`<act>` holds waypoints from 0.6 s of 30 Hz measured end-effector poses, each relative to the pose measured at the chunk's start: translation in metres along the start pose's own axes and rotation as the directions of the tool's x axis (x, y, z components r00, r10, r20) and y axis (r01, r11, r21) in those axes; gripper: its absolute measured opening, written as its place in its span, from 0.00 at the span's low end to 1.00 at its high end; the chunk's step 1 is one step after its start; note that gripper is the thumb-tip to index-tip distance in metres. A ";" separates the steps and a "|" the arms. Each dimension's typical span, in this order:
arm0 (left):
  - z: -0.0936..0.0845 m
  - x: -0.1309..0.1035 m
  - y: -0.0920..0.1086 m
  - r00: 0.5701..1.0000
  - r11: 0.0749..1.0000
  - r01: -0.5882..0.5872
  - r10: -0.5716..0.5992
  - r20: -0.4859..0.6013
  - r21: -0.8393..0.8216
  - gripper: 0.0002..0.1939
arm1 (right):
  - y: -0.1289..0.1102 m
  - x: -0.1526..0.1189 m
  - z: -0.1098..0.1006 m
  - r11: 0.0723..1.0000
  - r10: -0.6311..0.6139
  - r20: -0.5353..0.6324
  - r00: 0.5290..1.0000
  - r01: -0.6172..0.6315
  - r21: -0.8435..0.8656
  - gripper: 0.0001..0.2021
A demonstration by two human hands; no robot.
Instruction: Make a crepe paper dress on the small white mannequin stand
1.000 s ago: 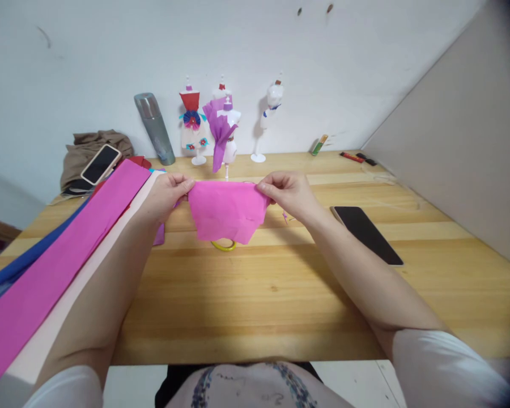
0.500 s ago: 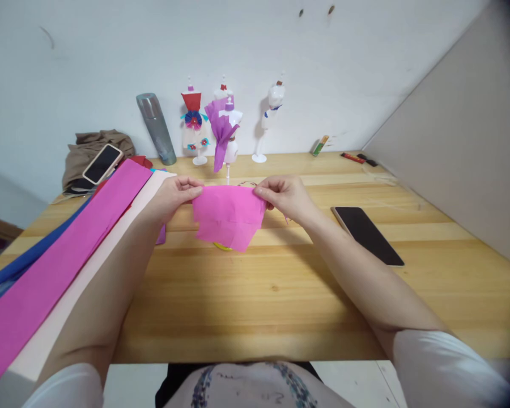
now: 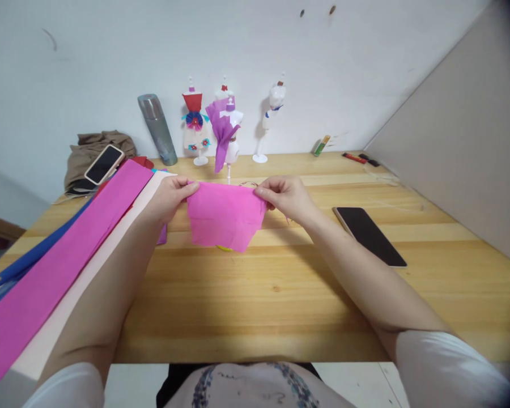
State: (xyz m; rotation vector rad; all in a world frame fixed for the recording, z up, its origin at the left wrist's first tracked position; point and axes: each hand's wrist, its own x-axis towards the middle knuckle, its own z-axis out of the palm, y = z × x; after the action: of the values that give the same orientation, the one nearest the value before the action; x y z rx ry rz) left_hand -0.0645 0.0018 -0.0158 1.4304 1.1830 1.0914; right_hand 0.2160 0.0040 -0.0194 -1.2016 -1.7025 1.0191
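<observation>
A piece of pink crepe paper [image 3: 225,215] is stretched between my two hands above the table, its lower edge hanging uneven. My left hand [image 3: 174,195] pinches its upper left corner. At the upper right corner, my right hand [image 3: 283,195] grips it between thumb and fingers. Behind the paper stands a small white mannequin [image 3: 232,148] draped with purple crepe paper [image 3: 223,133]. A bit of something yellow [image 3: 224,248] shows beneath the pink piece, mostly hidden.
Long crepe paper strips [image 3: 68,272] lie along the left side, near a phone [image 3: 104,164] and brown cloth [image 3: 79,153]. A dressed mannequin [image 3: 192,105], a bare one [image 3: 276,99] and a bottle [image 3: 158,130] stand by the wall. A tablet-like black device [image 3: 369,235] lies right.
My left hand has shifted slightly left, drawing the pink paper wider. Its lower left part now hangs flatter and fuller. My right hand has stayed nearly in place.
</observation>
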 end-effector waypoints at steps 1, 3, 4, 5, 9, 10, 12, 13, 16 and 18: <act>0.000 0.000 0.000 1.000 1.000 -0.004 0.004 -0.001 -0.016 0.19 | 0.000 0.000 0.000 1.000 -0.005 0.000 1.000 0.005 -0.002 0.13; 0.000 0.000 -0.001 1.000 0.999 -0.021 0.020 -0.002 -0.041 0.19 | 0.000 0.000 0.000 1.000 -0.014 0.003 1.000 0.014 -0.013 0.14; 0.000 0.000 -0.002 0.999 0.998 -0.035 0.035 -0.006 -0.048 0.19 | 0.001 0.000 0.001 1.000 -0.017 0.008 1.000 0.018 -0.020 0.14; 0.000 0.000 -0.002 0.999 0.998 -0.050 0.050 -0.010 -0.048 0.18 | 0.001 0.000 0.001 0.999 -0.022 0.013 1.000 0.022 -0.024 0.14; -0.001 0.000 -0.001 0.997 0.998 -0.065 0.066 -0.041 0.008 0.17 | 0.003 -0.001 0.003 0.999 -0.045 0.049 0.998 0.045 -0.003 0.15; -0.001 -0.001 0.000 0.997 0.998 -0.059 0.060 -0.050 0.023 0.17 | 0.004 -0.001 0.003 0.999 -0.046 0.066 0.997 0.046 0.005 0.15; -0.002 -0.001 0.003 0.996 0.998 -0.045 0.048 -0.070 0.044 0.17 | 0.004 -0.001 0.004 0.999 -0.042 0.104 0.994 0.040 0.024 0.14; -0.002 -0.002 0.004 0.996 0.998 -0.039 0.042 -0.077 0.052 0.16 | 0.004 -0.001 0.004 0.999 -0.042 0.117 0.992 0.038 0.035 0.14; -0.002 -0.002 0.006 0.997 0.998 -0.030 0.034 -0.074 0.063 0.17 | 0.004 -0.002 0.004 0.998 -0.052 0.130 0.990 0.046 0.051 0.14; -0.002 -0.002 0.005 0.997 0.999 -0.038 0.041 -0.071 0.039 0.17 | 0.004 -0.002 0.004 0.998 -0.060 0.131 0.990 0.055 0.044 0.16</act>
State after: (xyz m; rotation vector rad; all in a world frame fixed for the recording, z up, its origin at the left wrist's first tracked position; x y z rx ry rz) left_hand -0.0655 -0.0003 -0.0105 1.4594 1.2363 1.1619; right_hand 0.2143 0.0024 -0.0245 -1.0738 -1.7993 1.1138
